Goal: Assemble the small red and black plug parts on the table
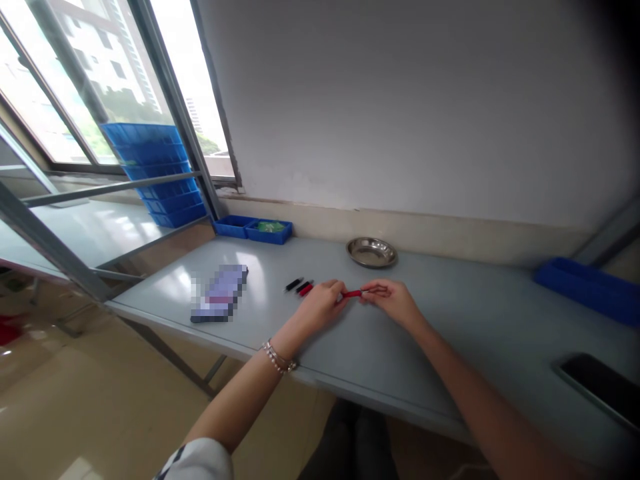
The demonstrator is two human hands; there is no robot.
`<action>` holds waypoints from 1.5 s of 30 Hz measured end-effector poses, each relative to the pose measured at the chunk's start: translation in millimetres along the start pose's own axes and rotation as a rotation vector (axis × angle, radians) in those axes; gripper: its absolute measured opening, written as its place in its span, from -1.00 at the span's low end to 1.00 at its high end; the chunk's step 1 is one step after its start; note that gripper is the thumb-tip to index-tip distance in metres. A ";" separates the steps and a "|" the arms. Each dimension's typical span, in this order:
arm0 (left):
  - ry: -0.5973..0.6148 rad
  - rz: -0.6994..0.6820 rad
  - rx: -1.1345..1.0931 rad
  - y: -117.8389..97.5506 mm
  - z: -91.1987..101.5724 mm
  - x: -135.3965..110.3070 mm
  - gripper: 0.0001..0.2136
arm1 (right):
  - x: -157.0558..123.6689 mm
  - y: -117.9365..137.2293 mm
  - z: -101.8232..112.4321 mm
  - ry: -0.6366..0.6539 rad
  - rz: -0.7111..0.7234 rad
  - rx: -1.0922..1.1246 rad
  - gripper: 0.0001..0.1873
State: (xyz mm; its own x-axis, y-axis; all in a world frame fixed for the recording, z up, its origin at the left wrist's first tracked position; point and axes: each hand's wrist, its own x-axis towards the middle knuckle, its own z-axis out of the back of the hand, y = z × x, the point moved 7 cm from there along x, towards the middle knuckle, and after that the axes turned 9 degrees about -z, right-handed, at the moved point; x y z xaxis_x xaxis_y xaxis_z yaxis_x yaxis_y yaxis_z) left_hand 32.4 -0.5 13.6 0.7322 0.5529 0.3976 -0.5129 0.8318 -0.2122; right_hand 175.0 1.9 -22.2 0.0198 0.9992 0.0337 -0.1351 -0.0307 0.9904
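Note:
Above the grey table [440,313], a small red pen [353,293] lies level between my two hands. My left hand [325,303], with a bracelet on the wrist, is closed around its left end. At the other end, the fingertips of my right hand [393,299] pinch the silver-looking tip. To the left of my left hand lie a black pen [294,285] and a red pen [305,289], partly side by side; whether more pens are among them I cannot make out. A round metal dish [371,253] stands just behind my hands.
A blurred-out purple item [220,293] lies on the left. Two shallow blue trays [270,233] sit at the back left, one holding green packets. Blue bins [160,173] are stacked by the window. A blue tray [587,290] and a phone [603,387] are on the right.

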 end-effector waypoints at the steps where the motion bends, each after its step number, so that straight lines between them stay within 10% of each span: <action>1: 0.001 -0.005 0.005 -0.8 0.1 0.0 -0.90 | 0.0 -0.1 -0.3 0.002 0.008 -0.003 -0.73; 20: 0.010 -0.015 0.096 -6.7 1.9 0.3 -0.90 | -4.9 10.1 -9.0 0.070 0.186 -0.582 -0.62; 45: -0.019 -0.080 0.085 -13.6 1.9 -2.1 -0.78 | -10.6 17.5 -10.9 0.026 0.192 -0.619 -0.65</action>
State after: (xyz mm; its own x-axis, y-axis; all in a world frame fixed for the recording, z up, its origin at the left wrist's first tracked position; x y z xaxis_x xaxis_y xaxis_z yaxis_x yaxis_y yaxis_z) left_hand 37.0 -13.1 17.3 0.7642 0.4833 0.4271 -0.4899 0.8657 -0.1030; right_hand 161.6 -8.9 -6.7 -0.0851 0.9778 0.1917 -0.6801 -0.1976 0.7060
